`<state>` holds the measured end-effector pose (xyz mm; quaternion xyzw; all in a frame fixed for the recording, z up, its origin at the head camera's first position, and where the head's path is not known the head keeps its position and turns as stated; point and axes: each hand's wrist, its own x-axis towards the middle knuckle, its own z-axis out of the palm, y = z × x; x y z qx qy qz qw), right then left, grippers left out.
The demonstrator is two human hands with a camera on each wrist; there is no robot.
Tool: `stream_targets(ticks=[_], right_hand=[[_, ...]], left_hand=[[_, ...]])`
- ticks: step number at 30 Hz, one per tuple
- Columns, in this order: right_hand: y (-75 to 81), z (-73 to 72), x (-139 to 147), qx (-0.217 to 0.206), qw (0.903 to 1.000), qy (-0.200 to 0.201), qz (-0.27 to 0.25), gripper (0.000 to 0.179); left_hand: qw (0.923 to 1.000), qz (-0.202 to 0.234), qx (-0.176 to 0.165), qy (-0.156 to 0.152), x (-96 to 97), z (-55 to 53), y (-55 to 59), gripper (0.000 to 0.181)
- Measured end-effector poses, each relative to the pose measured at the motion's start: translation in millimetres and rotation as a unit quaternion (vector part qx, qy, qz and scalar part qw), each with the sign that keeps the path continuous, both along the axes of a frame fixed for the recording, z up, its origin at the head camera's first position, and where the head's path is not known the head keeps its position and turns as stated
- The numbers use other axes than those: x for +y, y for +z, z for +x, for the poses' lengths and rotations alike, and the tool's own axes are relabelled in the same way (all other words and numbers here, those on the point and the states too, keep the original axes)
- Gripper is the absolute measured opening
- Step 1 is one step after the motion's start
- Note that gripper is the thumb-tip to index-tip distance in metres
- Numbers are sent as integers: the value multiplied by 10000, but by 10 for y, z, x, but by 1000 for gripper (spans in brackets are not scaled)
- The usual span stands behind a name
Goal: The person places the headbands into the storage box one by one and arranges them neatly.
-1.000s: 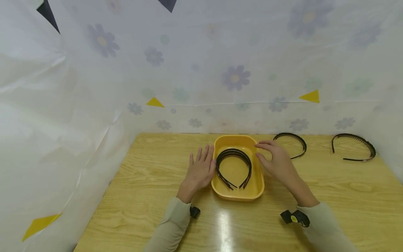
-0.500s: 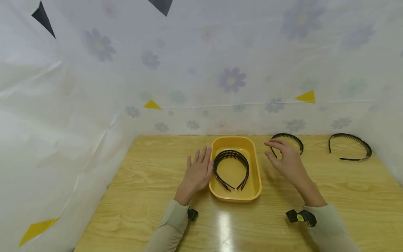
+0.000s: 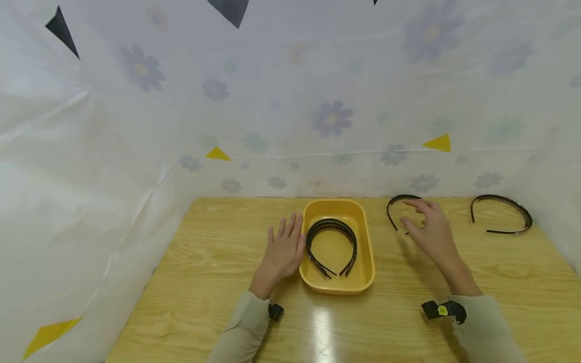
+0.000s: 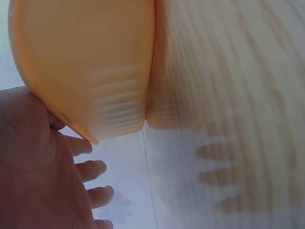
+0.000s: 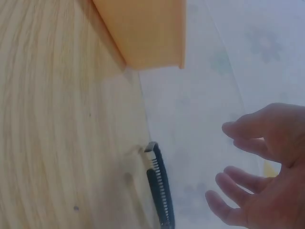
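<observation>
Left hand (image 3: 282, 254), fingers straight, gripping nothing, touched tray (image 3: 333, 254); nested bands (image 3: 331, 225) lay inside. Right hand (image 3: 433, 234), half open, holding nothing, hung near loose band (image 3: 402, 197), partly hiding it. Risk seemed blind pinch shoving loose band away. Farther right lay second band (image 3: 521, 207); sheet (image 3: 272, 121) behind likely limited reach.

Headbands (image 3: 332, 225) in tub (image 3: 337, 291), on table (image 3: 218, 252)

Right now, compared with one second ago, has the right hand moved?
Yes. In the head view, the right hand has moved rightward: it was below and left of the rightmost yellow triangle on the wall, now roughly straight below it.
</observation>
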<state>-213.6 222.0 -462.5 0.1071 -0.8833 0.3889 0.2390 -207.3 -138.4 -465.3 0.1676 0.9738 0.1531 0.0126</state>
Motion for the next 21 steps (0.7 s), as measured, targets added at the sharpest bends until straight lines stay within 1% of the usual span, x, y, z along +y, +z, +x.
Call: stream_targets(ticks=[5,8,13,16,21], right_hand=[[-63,-20,156,-233,9994,-264,-20,43],[-113,-44,249,-449,9984,-353,-30,45],[-199,-74,399,-938,9947,-302,-304,49],[-242,-83,477,-1249,9908,-245,-461,51],[-304,-92,568,-1544,9866,-202,-496,54]], left_hand=[[10000,28,15,-14,1,2,3,59],[10000,50,19,-5,0,1,-4,59],[10000,86,20,-21,-6,-6,-29,58],[10000,86,14,-25,-3,-2,-18,58],[10000,67,6,-23,8,4,12,58]])
